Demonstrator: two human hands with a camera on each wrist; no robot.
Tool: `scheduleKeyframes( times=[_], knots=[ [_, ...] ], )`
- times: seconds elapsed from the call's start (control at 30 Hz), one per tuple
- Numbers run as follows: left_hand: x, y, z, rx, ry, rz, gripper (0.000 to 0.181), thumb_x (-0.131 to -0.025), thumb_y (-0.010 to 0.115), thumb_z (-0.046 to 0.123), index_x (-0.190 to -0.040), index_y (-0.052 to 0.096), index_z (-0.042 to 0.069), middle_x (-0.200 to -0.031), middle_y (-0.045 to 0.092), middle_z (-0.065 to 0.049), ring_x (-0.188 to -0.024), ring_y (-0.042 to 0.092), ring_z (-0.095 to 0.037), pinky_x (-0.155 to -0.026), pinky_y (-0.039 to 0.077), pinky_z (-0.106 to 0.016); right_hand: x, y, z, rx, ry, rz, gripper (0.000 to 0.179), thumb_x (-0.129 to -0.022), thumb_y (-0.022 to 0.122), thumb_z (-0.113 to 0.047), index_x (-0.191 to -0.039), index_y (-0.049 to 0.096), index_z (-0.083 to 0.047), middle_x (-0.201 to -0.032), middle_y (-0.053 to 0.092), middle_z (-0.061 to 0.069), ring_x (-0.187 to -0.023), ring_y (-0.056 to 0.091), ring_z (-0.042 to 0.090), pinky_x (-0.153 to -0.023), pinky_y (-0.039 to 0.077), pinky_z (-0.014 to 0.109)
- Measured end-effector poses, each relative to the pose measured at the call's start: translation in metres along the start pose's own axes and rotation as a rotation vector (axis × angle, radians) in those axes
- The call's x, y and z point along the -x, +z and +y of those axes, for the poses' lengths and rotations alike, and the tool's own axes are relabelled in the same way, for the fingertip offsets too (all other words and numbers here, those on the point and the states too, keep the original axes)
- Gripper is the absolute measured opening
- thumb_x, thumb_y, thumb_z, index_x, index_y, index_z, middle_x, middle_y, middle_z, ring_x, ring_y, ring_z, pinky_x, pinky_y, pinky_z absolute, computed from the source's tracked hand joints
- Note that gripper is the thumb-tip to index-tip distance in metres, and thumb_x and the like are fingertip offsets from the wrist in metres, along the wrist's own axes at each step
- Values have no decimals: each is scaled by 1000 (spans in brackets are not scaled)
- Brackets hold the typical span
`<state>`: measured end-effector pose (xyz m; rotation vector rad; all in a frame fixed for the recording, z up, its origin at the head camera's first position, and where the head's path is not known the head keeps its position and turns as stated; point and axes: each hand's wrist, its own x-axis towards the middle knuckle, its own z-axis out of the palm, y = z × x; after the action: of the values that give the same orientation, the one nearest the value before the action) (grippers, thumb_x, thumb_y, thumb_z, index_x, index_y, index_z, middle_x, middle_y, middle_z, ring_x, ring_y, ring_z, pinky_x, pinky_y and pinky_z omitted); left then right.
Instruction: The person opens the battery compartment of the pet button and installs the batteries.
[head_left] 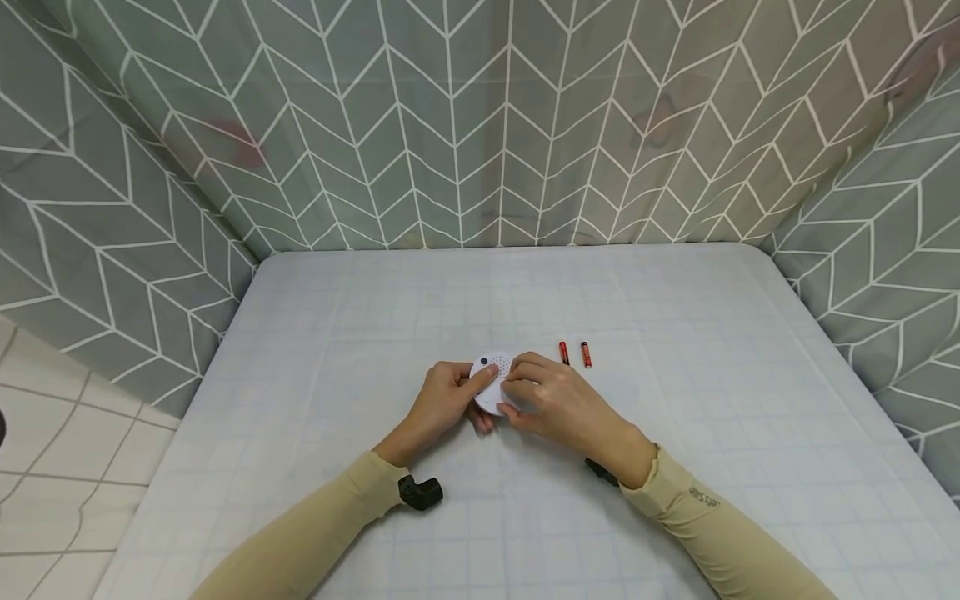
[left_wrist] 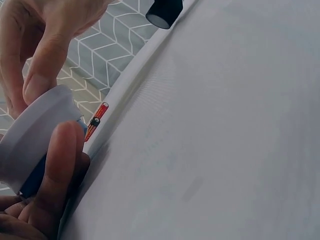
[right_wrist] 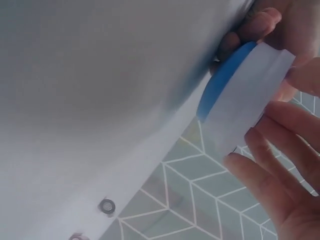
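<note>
Held above the table is a round white device [head_left: 487, 402] with a patch of small holes and a black dot on its upper face. Its underside is blue, as both wrist views show. My left hand [head_left: 438, 404] grips it from the left, thumb across the face and fingers [left_wrist: 37, 212] beneath. On its right side my right hand [head_left: 562, 404] has curved fingers [right_wrist: 265, 185] and thumb at the face and rim. Part of the face is hidden by the hands. Two red and black batteries [head_left: 587, 354] lie just beyond the right hand.
The table [head_left: 360, 308] has a pale, faintly gridded cover. Grey-green curtains [head_left: 450, 125] with white zigzag lines hang behind it and at both sides. Each wrist carries a black camera [head_left: 420, 492]. Pale floor tiles [head_left: 60, 450] show at the left.
</note>
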<state>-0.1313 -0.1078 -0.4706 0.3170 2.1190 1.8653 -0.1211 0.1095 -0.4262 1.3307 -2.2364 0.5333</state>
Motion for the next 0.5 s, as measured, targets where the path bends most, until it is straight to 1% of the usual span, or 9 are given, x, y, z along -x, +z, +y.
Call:
scheduleKeyframes(
  times=[0.23,0.33,0.5],
  knots=[
    [1,0,0,-4,12,6,44,-106,64,40,-97,73,-2,-61,72,-14,-49,71,-24,-50,61,-33,-3,-2,-3,19,16,-17,14,-79,88,-7,-84,74,-8,-88,70,2,-96,69,19,-79,60,26],
    [1,1,0,-9,18,3,46,-106,64,41,-97,73,-3,-61,72,-14,-49,71,-24,-50,61,-33,-2,-1,-4,25,11,-6,13,-78,85,-6,-82,73,-8,-86,70,2,-96,69,19,-78,60,26],
    [0,1,-1,3,17,0,45,-106,64,39,-96,73,-4,-61,72,-13,-49,71,-23,-50,61,-32,-2,0,-2,-21,4,29,13,-77,82,-3,-80,71,-9,-84,69,1,-93,70,19,-78,60,27]
  ],
)
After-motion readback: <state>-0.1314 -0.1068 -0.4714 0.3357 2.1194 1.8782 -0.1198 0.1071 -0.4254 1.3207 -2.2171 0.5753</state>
